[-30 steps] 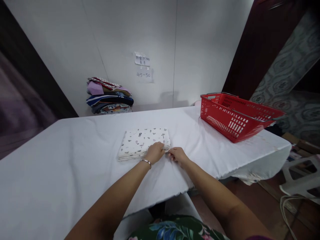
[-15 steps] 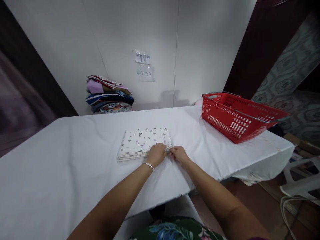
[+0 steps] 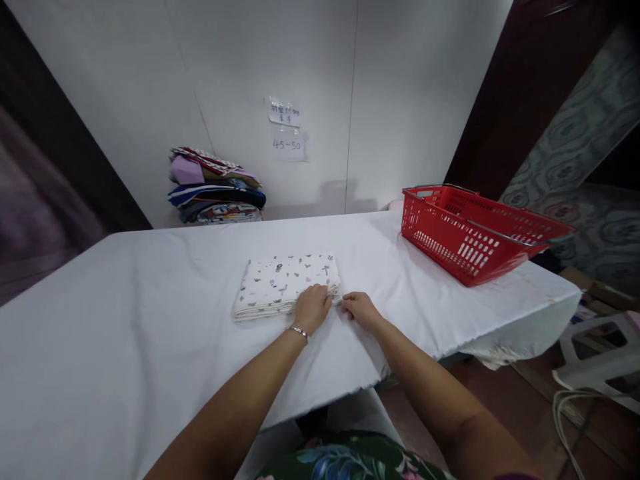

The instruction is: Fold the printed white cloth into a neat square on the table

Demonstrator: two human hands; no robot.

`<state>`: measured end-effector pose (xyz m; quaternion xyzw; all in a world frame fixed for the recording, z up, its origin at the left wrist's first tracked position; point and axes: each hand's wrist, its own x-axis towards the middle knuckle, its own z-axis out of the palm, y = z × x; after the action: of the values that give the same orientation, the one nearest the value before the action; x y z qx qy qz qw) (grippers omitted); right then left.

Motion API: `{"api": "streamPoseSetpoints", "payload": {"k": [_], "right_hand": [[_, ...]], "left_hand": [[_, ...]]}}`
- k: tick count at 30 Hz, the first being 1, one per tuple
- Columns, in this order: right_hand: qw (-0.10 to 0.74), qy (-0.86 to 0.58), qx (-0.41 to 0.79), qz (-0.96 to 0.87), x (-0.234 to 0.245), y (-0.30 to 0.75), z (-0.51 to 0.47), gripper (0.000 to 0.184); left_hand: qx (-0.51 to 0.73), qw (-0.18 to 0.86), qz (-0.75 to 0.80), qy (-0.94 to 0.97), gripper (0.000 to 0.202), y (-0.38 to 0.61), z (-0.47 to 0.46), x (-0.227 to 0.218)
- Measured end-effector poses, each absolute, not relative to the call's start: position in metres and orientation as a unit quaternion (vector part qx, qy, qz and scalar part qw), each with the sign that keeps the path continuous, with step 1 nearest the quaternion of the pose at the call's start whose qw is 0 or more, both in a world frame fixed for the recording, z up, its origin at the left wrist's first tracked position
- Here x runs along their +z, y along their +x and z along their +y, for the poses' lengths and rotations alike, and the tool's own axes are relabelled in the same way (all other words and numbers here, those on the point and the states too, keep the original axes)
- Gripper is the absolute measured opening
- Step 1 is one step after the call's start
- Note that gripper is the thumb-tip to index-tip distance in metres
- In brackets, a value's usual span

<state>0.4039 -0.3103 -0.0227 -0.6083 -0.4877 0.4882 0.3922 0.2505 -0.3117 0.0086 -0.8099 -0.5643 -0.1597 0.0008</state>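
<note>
"Head view: where's the folded cloth (image 3: 280,275)?"
"On the tabletop (image 3: 185,307), left hand (image 3: 313,309) half-curled over its near edge, right hand (image 3: 361,311) bunched at its corner; grip unclear."
"Around?"
"Red basket (image 3: 436,230) right, fabric stack (image 3: 215,193) beyond left, both apart."

A pale wall (image 3: 415,87) is standing at twelve o'clock, brightening in soft light toward one. A dark upright (image 3: 70,127) is slanting at ten, a dark red panel (image 3: 493,100) at two. A white-covered table (image 3: 95,333) is stretching from nine toward three. At four, reddish-brown floor (image 3: 487,383) is showing.
</note>
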Motion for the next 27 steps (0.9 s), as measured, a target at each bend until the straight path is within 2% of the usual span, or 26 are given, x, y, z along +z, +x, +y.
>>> {"api": "streamPoseSetpoints", "payload": {"k": [4, 7, 9, 12, 15, 19, 22, 27], "right_hand": [[0.374, -0.612, 0.468, -0.517, -0.024, 0.403, -0.309, 0.006], [0.388, -0.631, 0.423, -0.522, -0.022, 0.404, -0.315, 0.016], [0.428, -0.623, 0.334, -0.564, -0.019, 0.402, -0.322, 0.024], [0.457, -0.509, 0.142, -0.715, -0.010, 0.391, -0.332, 0.034], [0.369, -0.411, 0.036, -0.833, -0.005, 0.383, -0.332, 0.044], [0.245, -0.457, -0.016, -0.855, -0.016, 0.390, -0.321, 0.046], [0.213, -0.461, -0.047, -0.860, -0.031, 0.401, -0.315, 0.045], [0.212, -0.452, -0.070, -0.864, -0.038, 0.406, -0.314, 0.038]], "left_hand": [[-0.155, 0.014, -0.561, -0.813, 0.015, 0.256, -0.316, 0.003], [-0.148, 0.020, -0.544, -0.826, 0.017, 0.257, -0.319, -0.001], [-0.147, 0.016, -0.544, -0.826, 0.018, 0.257, -0.319, -0.003], [-0.148, 0.009, -0.549, -0.823, 0.021, 0.257, -0.317, -0.005], [-0.151, 0.001, -0.558, -0.816, 0.025, 0.256, -0.315, -0.006], [-0.150, -0.003, -0.547, -0.824, 0.023, 0.253, -0.315, -0.005], [-0.154, -0.005, -0.523, -0.839, 0.020, 0.247, -0.318, -0.003], [-0.148, 0.012, -0.491, -0.859, 0.019, 0.223, -0.324, 0.000]]}}
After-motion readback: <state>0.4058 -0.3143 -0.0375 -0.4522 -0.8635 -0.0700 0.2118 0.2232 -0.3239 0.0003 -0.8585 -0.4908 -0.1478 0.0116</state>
